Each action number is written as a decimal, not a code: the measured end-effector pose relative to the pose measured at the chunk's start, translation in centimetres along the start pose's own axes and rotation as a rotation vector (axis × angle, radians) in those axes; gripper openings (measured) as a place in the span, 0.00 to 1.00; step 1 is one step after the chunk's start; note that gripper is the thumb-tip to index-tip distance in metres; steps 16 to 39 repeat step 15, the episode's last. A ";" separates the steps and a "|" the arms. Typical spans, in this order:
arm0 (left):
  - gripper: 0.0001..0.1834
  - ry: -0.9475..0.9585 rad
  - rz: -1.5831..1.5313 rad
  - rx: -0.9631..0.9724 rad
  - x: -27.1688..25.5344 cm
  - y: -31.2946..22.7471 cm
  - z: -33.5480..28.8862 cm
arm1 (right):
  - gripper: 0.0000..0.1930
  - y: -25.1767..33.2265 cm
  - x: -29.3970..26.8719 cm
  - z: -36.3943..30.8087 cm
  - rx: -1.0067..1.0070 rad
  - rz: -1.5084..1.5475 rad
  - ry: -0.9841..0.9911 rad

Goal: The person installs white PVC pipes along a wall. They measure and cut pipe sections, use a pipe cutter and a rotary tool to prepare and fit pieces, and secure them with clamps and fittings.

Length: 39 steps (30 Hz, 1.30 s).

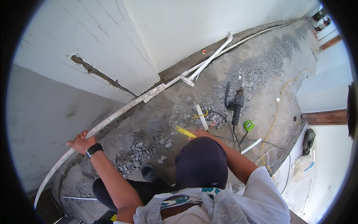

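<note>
A long white plastic pipe (121,112) runs beside the wall, curving in the view from the lower left toward the far right. My left hand (81,143) is closed around its near part, with a dark watch on the wrist. In front of my bent knee, my right hand (200,134) holds a slim yellow tool (184,131) pointing left. The knee covers part of that hand, and the tool's exact kind is unclear. A short pale pipe piece (201,117) with a yellow tie lies just beyond the right hand.
A white pipe with fittings (212,59) leans across the long pipe. On the rubble lies a corded power tool (237,104), near a green tape measure (248,125). A yellow cord (276,112) crosses the floor at right. The wall has a chiselled groove (100,75).
</note>
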<state>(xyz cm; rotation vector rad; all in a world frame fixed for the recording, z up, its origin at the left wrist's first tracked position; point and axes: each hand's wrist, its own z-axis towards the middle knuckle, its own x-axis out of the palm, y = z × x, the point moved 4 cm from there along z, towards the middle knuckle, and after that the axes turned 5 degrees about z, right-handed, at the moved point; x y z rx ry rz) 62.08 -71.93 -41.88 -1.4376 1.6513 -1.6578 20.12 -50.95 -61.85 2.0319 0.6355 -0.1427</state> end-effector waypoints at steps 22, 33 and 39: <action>0.29 -0.019 0.095 0.129 0.2 -0.8 -1.1 | 0.33 -0.3 0.2 2.4 -0.220 -0.106 -0.128; 0.29 -0.019 0.095 0.129 0.2 -0.8 -1.1 | 0.33 -0.3 0.2 2.4 -0.220 -0.106 -0.128; 0.29 -0.019 0.095 0.129 0.2 -0.8 -1.1 | 0.33 -0.3 0.2 2.4 -0.220 -0.106 -0.128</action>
